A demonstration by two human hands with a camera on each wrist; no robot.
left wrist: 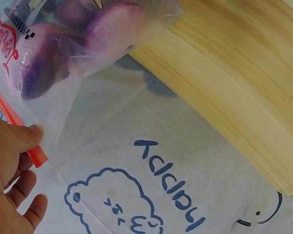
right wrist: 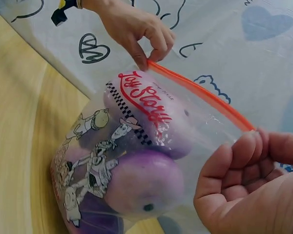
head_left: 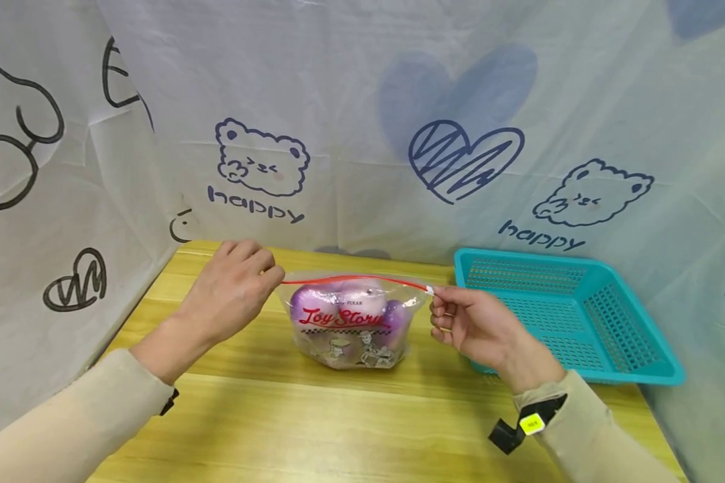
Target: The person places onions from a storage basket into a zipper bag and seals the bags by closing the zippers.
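A clear zip bag (head_left: 350, 342) with red "Toy Story" lettering and an orange-red zip strip (head_left: 356, 277) is at the table's middle. Through its plastic show several rounded purple and pale pink things (right wrist: 146, 180), their kind unclear. My left hand (head_left: 232, 288) pinches the strip's left end between thumb and fingers, as the left wrist view confirms. At the other end my right hand (head_left: 477, 329) pinches the corner by a small white slider (head_left: 429, 290), its other fingers curled. Between the hands the strip is stretched nearly straight. Whether the bag's base touches the table cannot be told.
A teal perforated plastic basket (head_left: 631, 315) stands to the right, behind my right hand. The wooden tabletop (head_left: 266, 422) ends against a white cloth (head_left: 350, 168) printed with bears and hearts, which hangs at the back and sides.
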